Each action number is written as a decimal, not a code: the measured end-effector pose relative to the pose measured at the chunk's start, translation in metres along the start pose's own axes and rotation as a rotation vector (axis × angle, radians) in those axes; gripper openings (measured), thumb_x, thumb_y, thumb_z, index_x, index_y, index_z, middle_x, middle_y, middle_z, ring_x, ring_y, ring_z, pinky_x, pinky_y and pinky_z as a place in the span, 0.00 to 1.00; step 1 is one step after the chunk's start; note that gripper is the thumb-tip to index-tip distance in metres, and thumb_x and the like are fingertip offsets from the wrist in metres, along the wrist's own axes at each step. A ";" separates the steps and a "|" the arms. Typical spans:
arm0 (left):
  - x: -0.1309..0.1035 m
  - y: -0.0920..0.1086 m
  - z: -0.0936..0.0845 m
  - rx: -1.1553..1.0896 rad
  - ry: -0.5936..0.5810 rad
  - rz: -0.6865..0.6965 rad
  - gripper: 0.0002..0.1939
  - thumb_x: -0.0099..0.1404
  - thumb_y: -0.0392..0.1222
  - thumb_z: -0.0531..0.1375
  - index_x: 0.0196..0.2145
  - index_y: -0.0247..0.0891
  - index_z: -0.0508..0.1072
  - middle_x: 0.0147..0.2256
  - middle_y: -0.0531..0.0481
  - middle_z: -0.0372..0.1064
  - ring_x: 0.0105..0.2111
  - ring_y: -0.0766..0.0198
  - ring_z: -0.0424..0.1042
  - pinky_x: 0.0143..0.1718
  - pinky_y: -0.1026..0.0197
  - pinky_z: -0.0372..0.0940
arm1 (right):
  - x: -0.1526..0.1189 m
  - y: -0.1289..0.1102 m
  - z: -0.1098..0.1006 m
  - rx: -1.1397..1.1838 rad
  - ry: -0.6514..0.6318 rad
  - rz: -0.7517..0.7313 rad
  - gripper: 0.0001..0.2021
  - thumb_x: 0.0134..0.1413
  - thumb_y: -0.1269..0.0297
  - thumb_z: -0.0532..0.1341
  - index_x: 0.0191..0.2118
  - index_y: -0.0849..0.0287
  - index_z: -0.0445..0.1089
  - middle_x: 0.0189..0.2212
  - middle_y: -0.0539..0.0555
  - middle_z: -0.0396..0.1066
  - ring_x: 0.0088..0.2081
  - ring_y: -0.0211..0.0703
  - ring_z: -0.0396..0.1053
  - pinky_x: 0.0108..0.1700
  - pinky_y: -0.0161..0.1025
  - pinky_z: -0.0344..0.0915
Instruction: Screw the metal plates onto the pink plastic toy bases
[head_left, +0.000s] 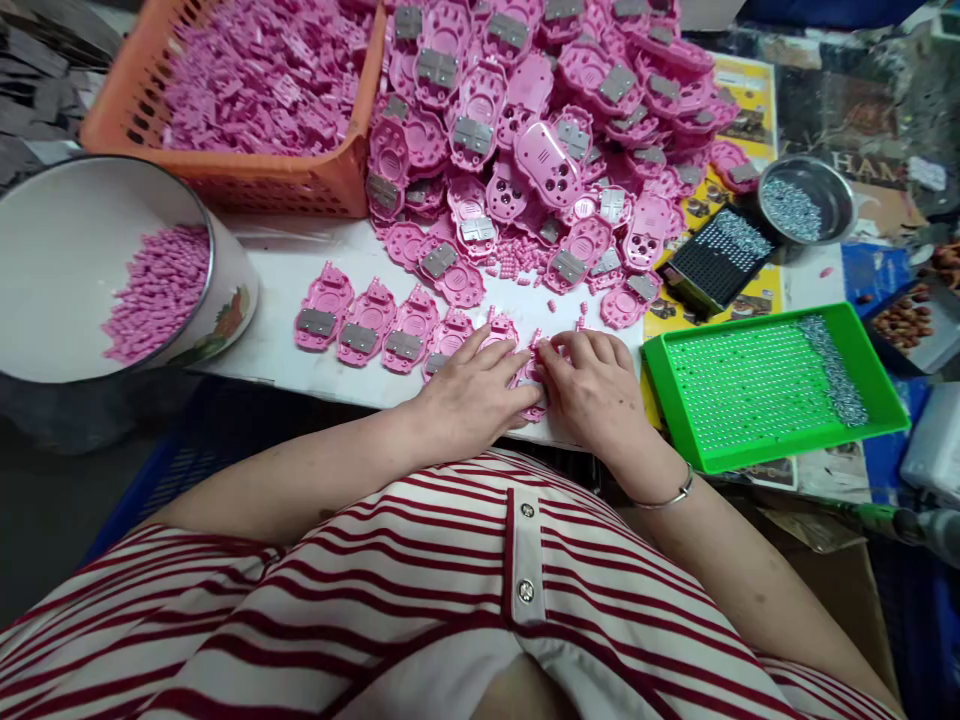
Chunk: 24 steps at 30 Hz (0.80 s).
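Along the front of the white work surface lies a row of pink plastic casings, several with a grey metal plate. My left hand lies over the right part of this row, its thumb and fingers at the edges of a partly covered pink casing. Against the other side of that same casing is my right hand, fingers curled and thumb and forefinger brought together at its upper end. What the right fingertips pinch is hidden. Small ribbed pink pieces lie loose beyond the hands.
Beyond the row rises a large heap of pink casings. An orange basket of pink parts and a white enamel pot stand left. To the right are a green tray with screws, a black perforated block and a metal bowl.
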<state>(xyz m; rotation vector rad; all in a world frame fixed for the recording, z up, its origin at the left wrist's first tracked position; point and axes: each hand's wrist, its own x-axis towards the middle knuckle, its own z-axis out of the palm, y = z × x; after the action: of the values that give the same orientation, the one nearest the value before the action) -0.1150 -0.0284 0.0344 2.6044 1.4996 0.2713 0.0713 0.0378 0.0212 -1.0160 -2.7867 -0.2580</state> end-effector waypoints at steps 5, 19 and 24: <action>-0.002 0.003 0.003 -0.036 0.027 0.008 0.14 0.69 0.45 0.60 0.49 0.40 0.77 0.56 0.40 0.69 0.61 0.41 0.64 0.65 0.36 0.52 | -0.003 0.002 0.004 0.025 0.110 0.044 0.15 0.64 0.60 0.56 0.52 0.57 0.71 0.48 0.59 0.72 0.46 0.50 0.64 0.47 0.45 0.60; 0.035 -0.223 -0.120 0.084 0.256 -0.827 0.22 0.62 0.40 0.68 0.52 0.29 0.75 0.47 0.44 0.75 0.53 0.49 0.68 0.62 0.40 0.57 | -0.004 0.041 -0.005 0.126 0.440 0.083 0.11 0.55 0.66 0.65 0.44 0.60 0.74 0.45 0.64 0.74 0.43 0.52 0.71 0.44 0.48 0.68; 0.050 -0.257 -0.122 0.085 0.018 -0.862 0.15 0.54 0.38 0.72 0.40 0.31 0.80 0.34 0.53 0.73 0.44 0.60 0.72 0.60 0.47 0.61 | -0.004 0.037 -0.003 0.163 0.425 0.086 0.10 0.55 0.66 0.65 0.44 0.60 0.74 0.44 0.63 0.74 0.42 0.50 0.71 0.44 0.47 0.68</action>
<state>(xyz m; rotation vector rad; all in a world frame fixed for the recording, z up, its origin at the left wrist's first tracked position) -0.3337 0.1454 0.1082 1.7515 2.4737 0.1286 0.0987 0.0629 0.0278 -0.9154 -2.3356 -0.2031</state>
